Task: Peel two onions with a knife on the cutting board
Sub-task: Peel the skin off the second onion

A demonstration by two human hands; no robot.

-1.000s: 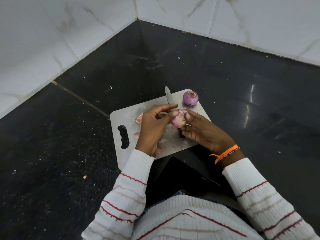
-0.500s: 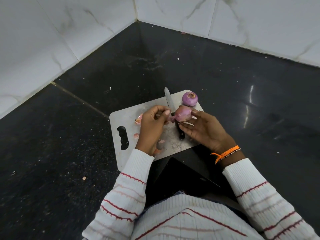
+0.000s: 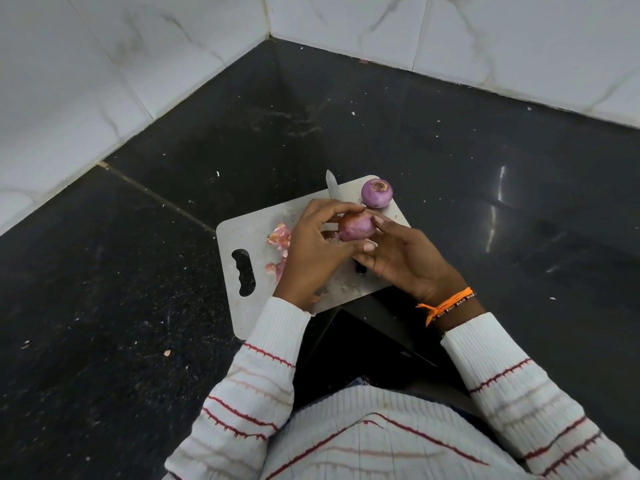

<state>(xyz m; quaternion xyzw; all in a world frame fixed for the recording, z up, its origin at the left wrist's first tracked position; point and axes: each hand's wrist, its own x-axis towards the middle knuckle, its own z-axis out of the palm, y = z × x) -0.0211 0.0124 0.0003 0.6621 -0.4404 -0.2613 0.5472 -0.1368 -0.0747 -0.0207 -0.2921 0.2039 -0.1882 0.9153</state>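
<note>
Onion, held (image 3: 356,227): red-skinned, raised just above the middle of the cutting board (image 3: 242,233) and gripped between both hands. The left hand (image 3: 313,249) is curled round its left side, fingertips at the top and thumb beneath; the right hand (image 3: 398,258) is pressed against its right side with fingers mostly extended, so a firm grasp there cannot be confirmed.

Onion, second (image 3: 376,192): purple, cut end up, set at the far right corner of the board, touched by neither hand.

Knife (image 3: 331,185): laid on the board, blade tip pointing far, handle mostly hidden under the hands; held by no one.

Skin scraps (image 3: 278,237): pink pieces scattered to the left of the hands.

Handling note, as a judgement: dry skin is being stripped by fingers. The bulb is best steadied by one hand while loosened skin is pulled from the cut end toward the root in whole sheets. Stubborn layers are better nicked with the knife than torn. Scraps are best kept apart from the second onion.
</note>
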